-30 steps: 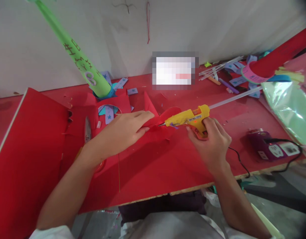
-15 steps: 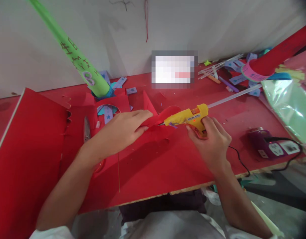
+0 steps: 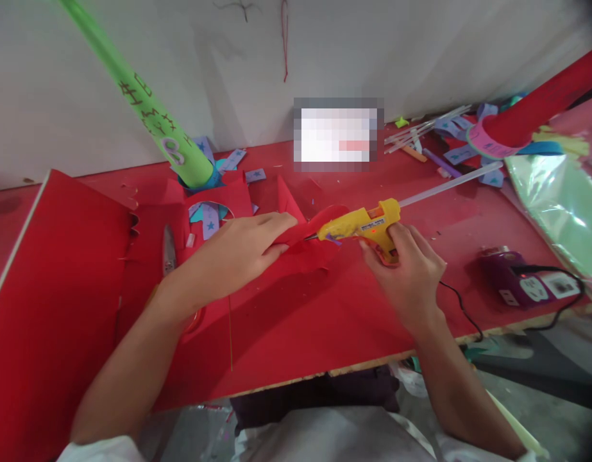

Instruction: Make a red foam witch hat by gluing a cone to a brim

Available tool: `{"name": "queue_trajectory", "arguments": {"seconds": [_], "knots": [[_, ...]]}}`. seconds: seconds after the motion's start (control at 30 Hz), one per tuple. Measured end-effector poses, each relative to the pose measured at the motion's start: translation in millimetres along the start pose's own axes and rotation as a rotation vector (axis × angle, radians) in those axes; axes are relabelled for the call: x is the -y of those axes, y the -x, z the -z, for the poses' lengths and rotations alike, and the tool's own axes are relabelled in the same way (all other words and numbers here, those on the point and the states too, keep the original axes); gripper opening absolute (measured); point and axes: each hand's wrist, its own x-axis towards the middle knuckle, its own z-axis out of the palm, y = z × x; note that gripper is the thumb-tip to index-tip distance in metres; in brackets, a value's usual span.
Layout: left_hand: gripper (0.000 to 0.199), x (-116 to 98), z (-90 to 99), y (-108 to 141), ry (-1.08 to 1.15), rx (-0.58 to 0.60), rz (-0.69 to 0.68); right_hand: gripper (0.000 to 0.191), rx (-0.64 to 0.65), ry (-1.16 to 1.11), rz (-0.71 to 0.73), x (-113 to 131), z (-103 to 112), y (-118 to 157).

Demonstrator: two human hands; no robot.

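My left hand (image 3: 250, 247) pinches a curved piece of red paper (image 3: 331, 217) just above the table. In my right hand (image 3: 414, 273) is a yellow hot glue gun (image 3: 372, 226), its metal nozzle pointing left against or very close to the paper. A long clear glue stick (image 3: 452, 184) sticks out of the gun's back. Under and behind the paper are more red pieces, hard to tell apart from the red tabletop (image 3: 286, 346). Scissors (image 3: 169, 250) lie by my left forearm, their handle partly hidden beneath it.
A green cone (image 3: 194, 163) with writing stands at the back left, near a large red board (image 3: 50, 308). To the right are a purple power adapter (image 3: 505, 276) with a black cord, shiny film (image 3: 565, 205), and a red cone (image 3: 546, 106). Several glue sticks (image 3: 430, 128) lie by the wall.
The glue gun has shifted very slightly left and down in my right hand. My left hand keeps its hold on the red paper, almost still.
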Motion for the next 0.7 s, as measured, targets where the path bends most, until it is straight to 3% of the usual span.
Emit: {"name": "queue_trajectory", "arguments": {"seconds": [0.7], "knots": [[0.020, 3.1, 0.5, 2.4, -0.023, -0.025, -0.022, 0.013, -0.062, 0.070, 0.064, -7.4, 3.2, 5.3]]}}
